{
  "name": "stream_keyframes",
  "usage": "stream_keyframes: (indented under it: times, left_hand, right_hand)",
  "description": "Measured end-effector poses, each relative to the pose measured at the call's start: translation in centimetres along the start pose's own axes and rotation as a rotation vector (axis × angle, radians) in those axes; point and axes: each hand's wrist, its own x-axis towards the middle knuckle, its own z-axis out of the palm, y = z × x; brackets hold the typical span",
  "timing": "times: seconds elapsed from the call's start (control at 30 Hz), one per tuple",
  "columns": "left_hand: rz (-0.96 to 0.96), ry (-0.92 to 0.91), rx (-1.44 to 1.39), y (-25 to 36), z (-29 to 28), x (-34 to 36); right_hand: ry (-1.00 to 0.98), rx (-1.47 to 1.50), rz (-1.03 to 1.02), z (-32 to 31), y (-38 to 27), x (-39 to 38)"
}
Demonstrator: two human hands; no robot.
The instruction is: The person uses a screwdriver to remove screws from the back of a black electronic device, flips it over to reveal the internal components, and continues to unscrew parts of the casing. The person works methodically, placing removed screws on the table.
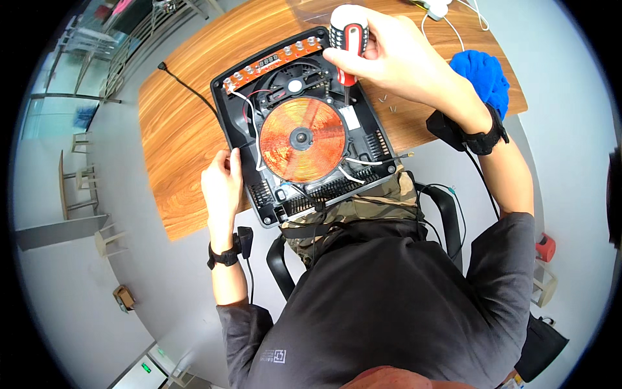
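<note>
An opened black appliance housing (246,178) lies on the table, holding a round copper coil (285,133), a fan (310,82), an orange circuit board (239,78) with buttons and a small display, white wires and a white label. My right hand (382,55) grips a red, white and black screwdriver (350,45) upright, its shaft down beside the coil's upper right; the tip is too small to tell. My left hand (223,178) holds the housing's left edge with thumb and fingers. A few small screws (393,109) lie on the table right of the housing.
The wooden table (172,155) carries a blue cloth (481,74) at the right, a white plug strip (438,8) at the back and a black cord (194,93). A chair (280,266) is under me; other chairs, a red object (545,247) and a small box (123,297) stand around.
</note>
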Motion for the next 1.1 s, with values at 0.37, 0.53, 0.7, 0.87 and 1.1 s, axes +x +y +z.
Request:
stream_keyframes:
  times: [0.37, 0.53, 0.7, 0.87, 1.1]
  left_hand:
    - [-0.054, 0.025, 0.022, 0.1, -0.6, 0.1]
    - [0.044, 0.090, 0.037, 3.9, -3.7, 2.0]
    - [0.208, 0.138, -0.060, 7.8, -5.3, 4.3]
    - [0.253, 0.022, -0.148, 11.1, -5.2, 5.6]
    - [0.500, 0.031, -0.204, 14.0, -4.8, 7.7]
  right_hand:
    - [0.119, -0.004, -0.236, 3.3, 4.4, -0.3]
    - [0.122, 0.002, -0.263, 4.0, 5.2, 0.7]
    - [0.087, 0.013, -0.270, 4.4, 5.4, 1.3]
    - [0.093, 0.014, -0.277, 5.0, 6.0, 1.4]
    - [0.037, 0.040, -0.198, 4.8, 5.4, 1.3]
